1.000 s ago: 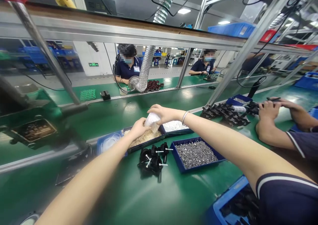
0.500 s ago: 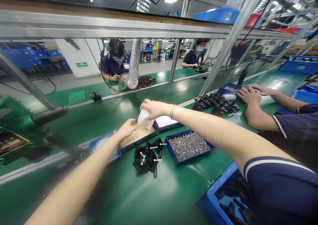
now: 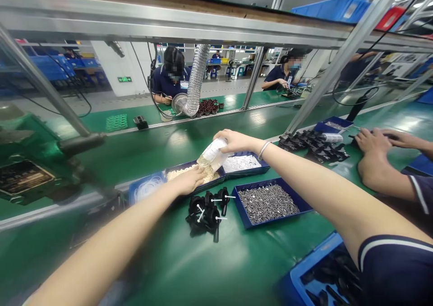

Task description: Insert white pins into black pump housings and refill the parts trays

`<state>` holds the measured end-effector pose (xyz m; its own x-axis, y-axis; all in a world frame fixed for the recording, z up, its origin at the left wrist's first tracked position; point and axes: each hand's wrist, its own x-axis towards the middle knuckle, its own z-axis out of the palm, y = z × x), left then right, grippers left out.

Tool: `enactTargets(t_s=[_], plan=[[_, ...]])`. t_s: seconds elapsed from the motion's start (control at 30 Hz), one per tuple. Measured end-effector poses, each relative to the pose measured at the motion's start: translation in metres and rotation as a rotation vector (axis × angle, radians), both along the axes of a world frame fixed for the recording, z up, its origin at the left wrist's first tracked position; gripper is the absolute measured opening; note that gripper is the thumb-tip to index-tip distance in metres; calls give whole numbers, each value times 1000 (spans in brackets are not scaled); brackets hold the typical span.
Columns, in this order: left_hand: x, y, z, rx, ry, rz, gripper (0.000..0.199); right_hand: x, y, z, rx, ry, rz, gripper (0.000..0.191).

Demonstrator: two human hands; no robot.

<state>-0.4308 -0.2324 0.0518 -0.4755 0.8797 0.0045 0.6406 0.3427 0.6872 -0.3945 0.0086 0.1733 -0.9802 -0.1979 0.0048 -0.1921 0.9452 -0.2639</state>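
Observation:
My right hand (image 3: 232,141) grips the upper end of a clear plastic bag (image 3: 212,153) with a white label, tilted so its lower end is over a dark blue tray (image 3: 221,178). Small cream-coloured pieces (image 3: 179,172) fill this tray, and some show inside the bag. Fingers stretched out, my left hand (image 3: 191,180) lies over the pieces by the bag's mouth; its fingertips are partly hidden. Just in front of the tray sits a cluster of black parts (image 3: 208,213) with thin white pins.
A blue tray of screws (image 3: 270,202) stands right of the black parts. White strips fill another tray (image 3: 241,162); clear tubing lies in a blue bin (image 3: 147,189). At right, a co-worker's hands (image 3: 372,141) work near black parts (image 3: 314,144). A metal post (image 3: 338,62) rises behind.
My left hand has moved from the bag's edge down onto the cream pieces, its fingers now extended. The bag in my right hand is tilted further over. The camera view has shifted left.

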Motion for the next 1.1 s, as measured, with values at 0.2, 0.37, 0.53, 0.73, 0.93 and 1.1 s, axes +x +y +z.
enactTargets(t_s=[0.2, 0.37, 0.53, 0.73, 0.93, 1.1], plan=[[-12, 31, -9, 28, -15, -44, 37, -3, 6, 4, 15, 12, 12, 52], [-19, 26, -8, 59, -67, -116, 33, -5, 6, 7, 18, -3, 26, 51], [-22, 7, -6, 48, -74, -160, 33, -7, 0, 8, 40, -7, 21, 54], [-17, 29, -13, 65, -27, -126, 35, -6, -5, 12, 66, -17, 20, 54], [-13, 23, -9, 24, 7, -127, 42, -4, -14, 15, 128, -11, 15, 56], [-17, -23, 1, -139, 50, -112, 46, -4, -34, 14, 204, 15, 35, 56]])
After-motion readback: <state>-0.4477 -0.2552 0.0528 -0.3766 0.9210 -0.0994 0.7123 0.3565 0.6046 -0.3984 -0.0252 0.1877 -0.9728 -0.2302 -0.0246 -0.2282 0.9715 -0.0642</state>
